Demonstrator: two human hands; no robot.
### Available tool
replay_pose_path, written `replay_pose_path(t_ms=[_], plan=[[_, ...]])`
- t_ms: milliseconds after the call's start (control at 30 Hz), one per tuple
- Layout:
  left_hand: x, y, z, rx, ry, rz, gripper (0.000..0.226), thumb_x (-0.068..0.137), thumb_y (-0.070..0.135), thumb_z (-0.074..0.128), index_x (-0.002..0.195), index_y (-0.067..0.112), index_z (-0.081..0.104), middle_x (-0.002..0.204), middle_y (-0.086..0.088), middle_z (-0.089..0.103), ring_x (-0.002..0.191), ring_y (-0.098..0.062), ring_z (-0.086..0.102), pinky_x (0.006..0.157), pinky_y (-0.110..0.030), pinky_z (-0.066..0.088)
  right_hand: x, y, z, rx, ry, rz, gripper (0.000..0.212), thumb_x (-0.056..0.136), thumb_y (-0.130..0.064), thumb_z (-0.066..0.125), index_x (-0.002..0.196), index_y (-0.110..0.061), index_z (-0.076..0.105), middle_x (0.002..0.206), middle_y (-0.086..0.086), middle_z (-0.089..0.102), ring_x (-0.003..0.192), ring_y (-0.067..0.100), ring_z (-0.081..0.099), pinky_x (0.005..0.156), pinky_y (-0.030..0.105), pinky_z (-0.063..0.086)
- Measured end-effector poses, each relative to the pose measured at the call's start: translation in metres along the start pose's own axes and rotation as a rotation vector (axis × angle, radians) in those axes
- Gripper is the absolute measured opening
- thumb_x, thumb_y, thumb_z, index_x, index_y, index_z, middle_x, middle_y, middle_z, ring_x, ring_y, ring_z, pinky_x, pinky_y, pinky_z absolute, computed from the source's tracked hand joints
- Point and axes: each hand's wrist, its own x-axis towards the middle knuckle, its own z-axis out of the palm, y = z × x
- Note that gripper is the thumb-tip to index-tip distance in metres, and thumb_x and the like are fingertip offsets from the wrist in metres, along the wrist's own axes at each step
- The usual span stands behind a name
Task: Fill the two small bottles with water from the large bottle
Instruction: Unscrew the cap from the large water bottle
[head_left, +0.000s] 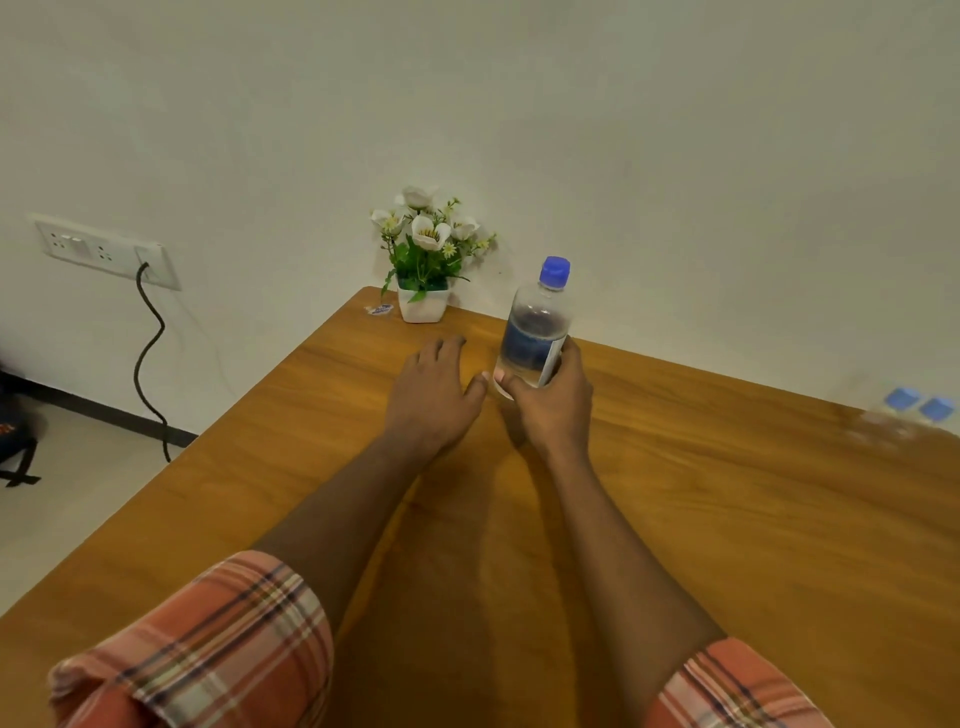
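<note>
**Fingers (570, 356) of the right hand (553, 410) clasped the large clear plastic bottle with a blue screw cap (535, 332)**

The fingers curled round the far side of the large bottle's lower half, and the thumb lay across its front, below the blue label. The bottle stood upright and capped towards the far side of the brown wooden table (727, 519), near its middle. Whether its base touched the wood could not be told.

The left hand (431, 395) lay palm down on the table just beside the bottle. Its fingers were straight and relaxed and held nothing, and its thumb reached close to the right thumb. Both forearms stretched out from rolled orange plaid sleeves (208, 649).

The two small bottles with blue caps (919, 404) sat side by side at the table's far right edge, well apart from both hands. They were too blurred to tell whether they stood or lay.

Behind the left hand, a square white pot of white artificial flowers (422, 304) stood at the table's far corner against the wall. A small sticker (378, 310) lay just beside the pot. On the wall to the left, a black cable (150, 353) hung from a white socket panel (104, 249).
</note>
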Motion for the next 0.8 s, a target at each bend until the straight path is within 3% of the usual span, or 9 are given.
replay_pose_path(t_ms=[300, 667, 800], plan=[[-0.069, 0.026, -0.004, -0.062, -0.012, 0.018, 0.058, 0.093, 0.047, 0.045, 0.144, 0.022, 0.030, 0.148, -0.006, 0.037, 0.131, -0.025, 0.040, 0.102, -0.041, 0.043, -0.074, -0.009, -0.045, 0.002, 0.035, 0.009, 0.073, 0.071, -0.037, 0.084, 0.132, -0.028, 0.046, 0.124, -0.009, 0.062, 0.105, 0.010, 0.061, 0.080, 0.019, 0.051], [-0.130, 0.047, -0.008, -0.076, -0.022, 0.042, 0.057, 0.093, 0.045, 0.047, 0.143, 0.022, 0.031, 0.148, -0.005, 0.036, 0.131, -0.024, 0.039, 0.099, -0.038, 0.042, -0.139, -0.008, -0.082, 0.002, 0.048, 0.017, 0.073, 0.071, -0.038, 0.084, 0.132, -0.030, 0.046, 0.123, -0.010, 0.062, 0.107, 0.011, 0.062, 0.085, 0.028, 0.056], [-0.142, 0.051, -0.011, -0.073, -0.019, 0.040, 0.058, 0.093, 0.045, 0.047, 0.144, 0.023, 0.030, 0.148, -0.005, 0.036, 0.132, -0.024, 0.038, 0.100, -0.039, 0.041, -0.152, -0.010, -0.088, -0.008, 0.050, 0.015, 0.074, 0.071, -0.038, 0.084, 0.134, -0.030, 0.045, 0.124, -0.011, 0.062, 0.107, 0.009, 0.061, 0.085, 0.026, 0.056]])
